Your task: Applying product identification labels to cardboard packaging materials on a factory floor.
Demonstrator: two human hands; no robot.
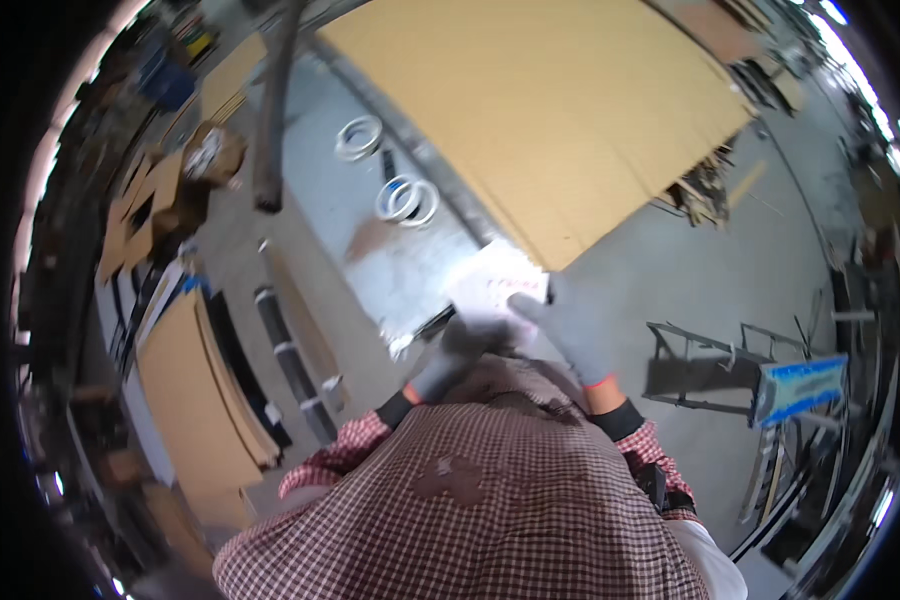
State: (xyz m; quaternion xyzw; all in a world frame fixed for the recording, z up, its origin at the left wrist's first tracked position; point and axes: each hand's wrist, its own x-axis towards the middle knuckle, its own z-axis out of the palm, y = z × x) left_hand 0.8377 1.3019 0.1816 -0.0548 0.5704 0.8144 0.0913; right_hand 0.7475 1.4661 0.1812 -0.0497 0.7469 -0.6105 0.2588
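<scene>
White paper with reddish printing is held in front of my body, close to the table edge; whether it is one sheet or a small stack I cannot make out. My right hand, in a grey glove, is closed on its right side with the thumb lying over the face. From the lower left, my gloved left hand grips the paper's bottom part, its fingers partly hidden and blurred. Just beyond is a grey-blue tabletop carrying white tape rolls and two more overlapping white rolls.
A large cardboard sheet covers the far right of the table. To the left lie a long dark wrapped roll, cardboard sheets and opened cartons. A dark post rises at far left. A blue-topped metal stand sits right.
</scene>
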